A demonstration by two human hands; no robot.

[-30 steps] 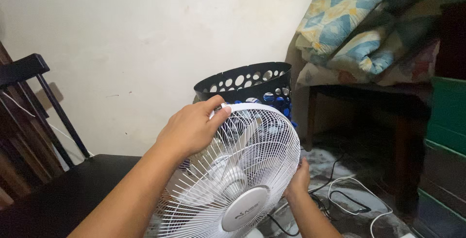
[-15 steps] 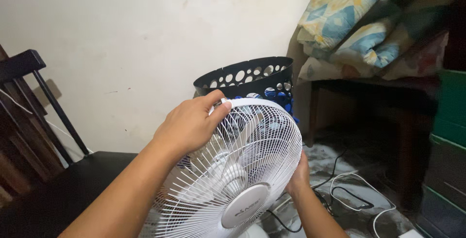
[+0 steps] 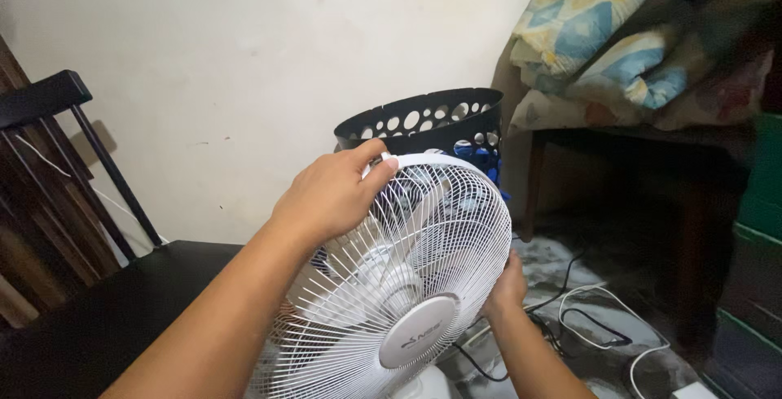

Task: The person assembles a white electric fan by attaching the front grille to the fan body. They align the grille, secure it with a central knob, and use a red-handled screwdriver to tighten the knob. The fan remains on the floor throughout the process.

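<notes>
A white electric fan (image 3: 407,285) with a round wire grille and a grey centre cap fills the lower middle of the head view. My left hand (image 3: 330,195) grips the top rim of the grille, fingers curled over the edge. My right hand (image 3: 507,289) holds the grille's right rim from behind, partly hidden by the wires. The blades show through the grille.
A black perforated basket (image 3: 423,122) with blue items stands behind the fan by the pale wall. A dark chair (image 3: 98,301) is at left. Folded patterned bedding (image 3: 619,32) rests on a dark table at right. White and black cables (image 3: 595,326) lie on the floor.
The view has shifted slightly; the fan sits a little higher and to the right. Both hands keep their grip on the grille rim.
</notes>
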